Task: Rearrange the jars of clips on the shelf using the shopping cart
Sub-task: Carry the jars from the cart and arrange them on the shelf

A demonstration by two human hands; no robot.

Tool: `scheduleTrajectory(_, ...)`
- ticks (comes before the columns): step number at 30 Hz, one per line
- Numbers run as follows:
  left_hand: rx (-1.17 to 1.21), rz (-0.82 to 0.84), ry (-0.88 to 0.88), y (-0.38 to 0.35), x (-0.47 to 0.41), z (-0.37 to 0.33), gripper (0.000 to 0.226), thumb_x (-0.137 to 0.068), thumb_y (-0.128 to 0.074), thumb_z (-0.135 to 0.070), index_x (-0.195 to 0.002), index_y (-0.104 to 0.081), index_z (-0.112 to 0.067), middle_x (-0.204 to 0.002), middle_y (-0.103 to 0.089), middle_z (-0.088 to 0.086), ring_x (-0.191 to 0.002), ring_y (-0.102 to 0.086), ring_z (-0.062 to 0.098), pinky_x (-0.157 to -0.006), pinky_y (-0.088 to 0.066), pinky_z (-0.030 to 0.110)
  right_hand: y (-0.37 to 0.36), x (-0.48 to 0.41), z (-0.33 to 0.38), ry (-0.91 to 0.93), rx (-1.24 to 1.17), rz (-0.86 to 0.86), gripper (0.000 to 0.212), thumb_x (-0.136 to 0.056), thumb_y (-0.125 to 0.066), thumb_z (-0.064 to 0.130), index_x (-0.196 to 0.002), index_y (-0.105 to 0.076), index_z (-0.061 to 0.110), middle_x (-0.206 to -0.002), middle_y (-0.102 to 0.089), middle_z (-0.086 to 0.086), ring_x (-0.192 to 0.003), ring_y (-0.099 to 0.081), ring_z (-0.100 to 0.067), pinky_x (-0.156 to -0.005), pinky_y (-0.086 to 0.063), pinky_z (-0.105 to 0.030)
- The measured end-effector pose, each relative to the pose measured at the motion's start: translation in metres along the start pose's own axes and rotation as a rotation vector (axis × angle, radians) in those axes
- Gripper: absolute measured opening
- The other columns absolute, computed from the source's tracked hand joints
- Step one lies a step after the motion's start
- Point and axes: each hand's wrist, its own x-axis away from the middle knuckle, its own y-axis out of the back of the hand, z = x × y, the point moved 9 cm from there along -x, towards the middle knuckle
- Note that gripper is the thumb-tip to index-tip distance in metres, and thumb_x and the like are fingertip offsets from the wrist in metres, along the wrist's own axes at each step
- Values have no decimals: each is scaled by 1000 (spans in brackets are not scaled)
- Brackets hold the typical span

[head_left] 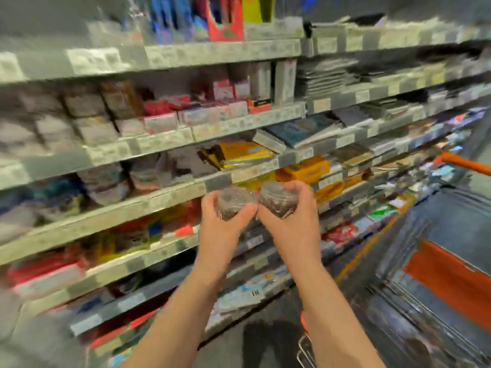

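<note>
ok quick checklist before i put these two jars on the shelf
1. Left hand grips the left jar: ok.
2. Right hand grips the right jar: ok.
3. Jars raised in front of the shelf edge: ok.
4. Free slot on that shelf: cannot tell, picture blurred.
5. Jar lids closed: cannot tell.
6. Shopping cart close at the right: ok.
</note>
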Motion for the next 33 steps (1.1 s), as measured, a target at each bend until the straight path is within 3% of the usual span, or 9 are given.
scheduleTrajectory(2, -61, -3, -42, 45, -20, -29, 77, -49, -78, -51, -113, -44, -26, -105, -65, 2, -96, -64, 20, -85, -52, 43, -37, -5, 33, 43, -52, 63, 50, -70, -76, 36, -106, -41, 33, -113, -44, 9, -96, -40, -2, -69, -35, -16)
scheduleTrajectory(4, -100, -9, -110, 87, -40, -58, 76, -50, -82, -45, -113, -44, -25, -104, -65, 0, -91, -65, 15, -81, -54, 38, -72, -11, 67, 98, -63, 110, 50, -71, -75, 40, -107, -40, 35, -113, -45, 11, -101, -43, -6, -72, -37, -19)
scheduleTrajectory(9, -180, -59, -220, 170, -84, -116, 64, -47, -82, -46, -101, -49, -32, -103, -65, -2, -91, -65, 14, -79, -55, 39, -141, -31, 139, 218, -119, 166, 50, -69, -74, 43, -105, -41, 38, -111, -46, 14, -97, -45, -4, -72, -35, -11)
scheduleTrajectory(11, -201, -49, -248, 188, -99, -133, 58, -62, -82, -34, -108, -49, -26, -106, -64, -3, -93, -64, 11, -82, -54, 33, -159, -40, 158, 251, -154, 179, 47, -70, -74, 41, -103, -40, 40, -108, -46, 17, -94, -45, -1, -71, -35, -11)
scheduleTrajectory(14, -218, -39, -286, 204, -121, -156, 59, -63, -83, -33, -111, -50, -23, -106, -64, -3, -96, -63, 13, -88, -52, 37, -177, -59, 182, 302, -157, 180, 47, -70, -74, 41, -101, -39, 42, -106, -47, 19, -93, -46, 0, -67, -35, -13)
scheduleTrajectory(20, -246, -33, -323, 209, -161, -196, 66, -46, -75, -45, -106, -56, -26, -91, -69, -6, -78, -68, 6, -64, -52, 22, -197, -109, 218, 434, -129, 224, 47, -68, -72, 42, -103, -39, 43, -109, -47, 18, -95, -46, -1, -71, -37, -18)
scheduleTrajectory(24, -325, -124, -346, 219, -187, -222, 72, -40, -72, -53, -106, -60, -26, -93, -70, -6, -86, -67, 11, -73, -53, 26, -210, -146, 239, 510, -122, 283, 47, -66, -71, 47, -100, -39, 46, -105, -46, 27, -96, -45, 1, -76, -38, -25)
scheduleTrajectory(28, -353, -167, -344, 231, -212, -238, 75, -43, -81, -56, -109, -62, -26, -99, -71, -5, -94, -67, 13, -89, -52, 38, -224, -174, 253, 579, -154, 346, 45, -65, -70, 49, -98, -40, 47, -105, -42, 33, -96, -36, 22, -72, -33, -11)
scheduleTrajectory(33, -406, -209, -367, 243, -237, -257, 75, -43, -78, -53, -110, -61, -24, -101, -71, -5, -94, -67, 10, -93, -50, 38, -241, -198, 255, 576, -169, 369, 43, -64, -70, 48, -97, -41, 46, -105, -44, 30, -96, -39, 16, -71, -31, -8)
